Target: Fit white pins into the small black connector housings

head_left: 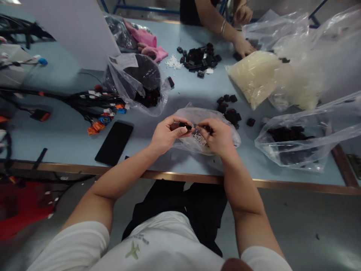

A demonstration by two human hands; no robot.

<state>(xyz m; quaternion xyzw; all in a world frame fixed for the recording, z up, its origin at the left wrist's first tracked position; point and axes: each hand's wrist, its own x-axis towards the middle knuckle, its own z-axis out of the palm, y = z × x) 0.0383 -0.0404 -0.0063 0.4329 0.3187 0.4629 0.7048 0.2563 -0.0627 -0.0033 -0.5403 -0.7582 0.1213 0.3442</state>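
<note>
Head view. The landmark is the clear parts bag, which lies on the desk near its front edge and contains small white pieces. The left hand is positioned at the left side of the parts bag and grips a black connector between thumb and fingers. The connector is held above the parts bag, roughly horizontal. The right hand is over the right half of the parts bag, fingers curled, fingertips at the right end of the connector. Whether the right hand grips a part cannot be determined.

Left of the parts bag: a black phone, then a wire harness with orange, blue and white plugs. Behind and left of it: a larger clear bag containing black parts, and, farther back, a pink glove. Behind it: a heap of black connectors beside a small pile of white pieces. At its rear right edge: a loose cluster of black pieces. Behind and right of it: a bag of pale yellow material; a co-worker's hand is just beyond that bag. Right of the parts bag: an open clear bag containing black parts.
</note>
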